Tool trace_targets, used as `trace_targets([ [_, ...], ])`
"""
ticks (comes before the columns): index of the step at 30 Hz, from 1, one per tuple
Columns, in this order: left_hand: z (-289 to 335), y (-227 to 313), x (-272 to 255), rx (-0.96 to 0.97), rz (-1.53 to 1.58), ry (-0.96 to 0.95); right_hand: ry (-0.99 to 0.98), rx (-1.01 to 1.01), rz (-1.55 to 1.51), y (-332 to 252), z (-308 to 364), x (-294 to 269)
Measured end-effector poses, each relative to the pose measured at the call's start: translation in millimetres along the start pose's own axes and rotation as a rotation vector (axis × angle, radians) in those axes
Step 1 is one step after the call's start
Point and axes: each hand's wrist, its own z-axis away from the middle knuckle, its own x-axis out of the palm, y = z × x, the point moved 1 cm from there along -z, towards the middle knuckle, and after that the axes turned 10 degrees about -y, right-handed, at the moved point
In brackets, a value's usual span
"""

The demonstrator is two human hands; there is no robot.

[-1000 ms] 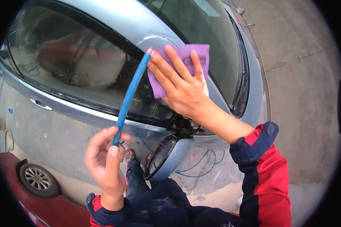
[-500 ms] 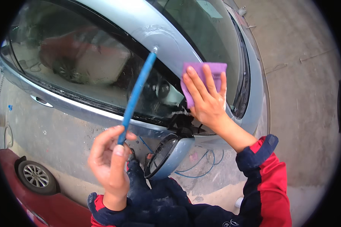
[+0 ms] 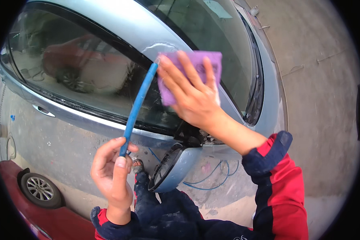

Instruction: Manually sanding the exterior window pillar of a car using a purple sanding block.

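My left hand (image 3: pixel 113 172) is closed around a thin blue hose (image 3: pixel 139 102) near its lower end. The hose slants up and to the right, its tip close to the fingers of my right hand. My right hand (image 3: pixel 194 94) presses a purple sheet of sandpaper (image 3: pixel 214 60) onto the car's pale blue windshield pillar, beside the side window. Its fingers lie spread over the sheet; the thumb is mostly hidden. Above the sheet, a wet ring-shaped mark (image 3: pixel 160 45) shows on the pillar (image 3: pixel 124 24).
Below my hands the side mirror (image 3: pixel 184 170) juts out from the door. More blue hose (image 3: pixel 212 187) lies coiled on the grey floor. A dark red car (image 3: pixel 24 200) stands at the lower left. The windshield (image 3: pixel 212 36) is beyond the pillar.
My right hand has slid the sandpaper up and left along the pillar, toward the hose tip. My left hand and the hose have shifted slightly left and down.
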Motion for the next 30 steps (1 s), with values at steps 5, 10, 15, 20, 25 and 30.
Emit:
trace_targets([
  [5, 11, 0, 7, 0.009, -0.009, 0.023, -0.066, 0.087, 0.12, 20, 78, 15],
  [10, 16, -5, 9, -0.03, -0.032, -0.011, -0.057, 0.051, -0.022, 17, 62, 14],
  [15, 19, -4, 11, -0.037, 0.025, 0.046, -0.102, 0.092, 0.059, 24, 92, 15],
  [20, 22, -11, 11, -0.051, -0.022, -0.019, -0.019, 0.034, -0.059, 11, 54, 13],
  [25, 24, -9, 14, -0.019, -0.017, 0.027, 0.049, 0.074, 0.084, 23, 75, 19],
  [30, 22, -11, 16, -0.029, -0.023, 0.015, 0.042, 0.042, -0.005, 11, 41, 13],
])
